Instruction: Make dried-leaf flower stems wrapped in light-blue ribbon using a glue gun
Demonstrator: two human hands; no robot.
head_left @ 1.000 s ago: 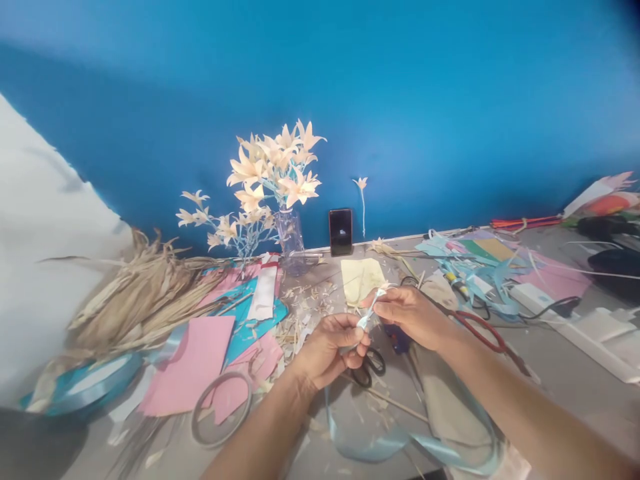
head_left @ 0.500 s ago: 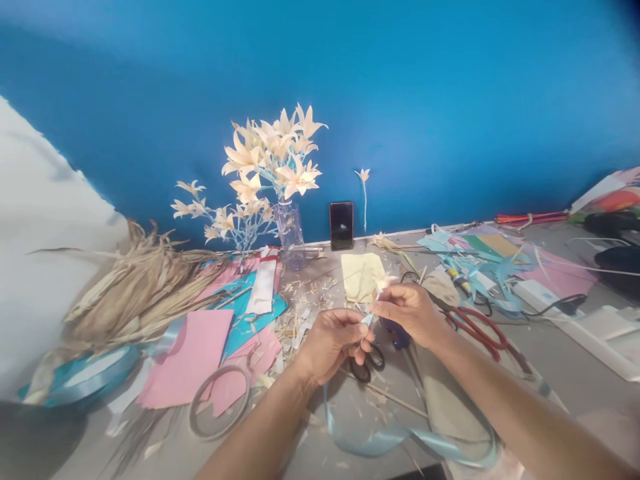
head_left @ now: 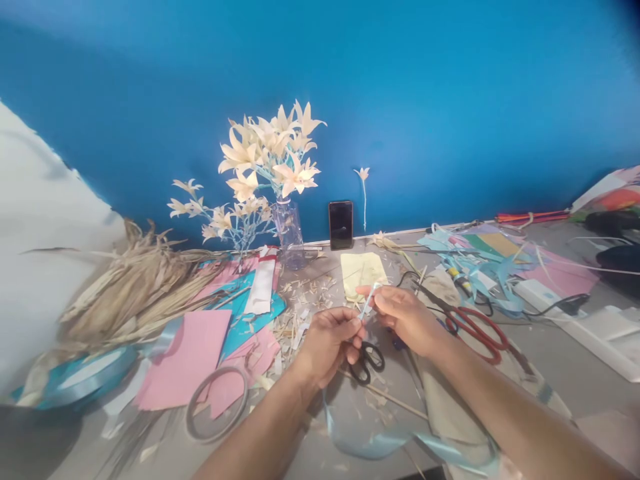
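My left hand [head_left: 327, 341] and my right hand [head_left: 406, 317] meet above the table's middle. Both pinch a thin stick wrapped in pale blue ribbon [head_left: 367, 306]. The left fingers are closed on its lower end, the right fingers on its upper part. A loose length of the same blue ribbon [head_left: 380, 443] trails down and curls on the table below my wrists. Small black scissors [head_left: 368, 361] lie just under my hands.
A vase of cream paper flowers [head_left: 287, 220] and a phone [head_left: 341, 225] stand against the blue wall. Dried leaves [head_left: 135, 287], pink paper [head_left: 187, 357], a tape ring [head_left: 216, 403] and a ribbon spool [head_left: 80, 377] lie left. Red-handled scissors [head_left: 475, 327] and paper scraps lie right.
My hands have shifted slightly up and apart while turning the ribbon-wrapped stick. The view has tilted down a little.
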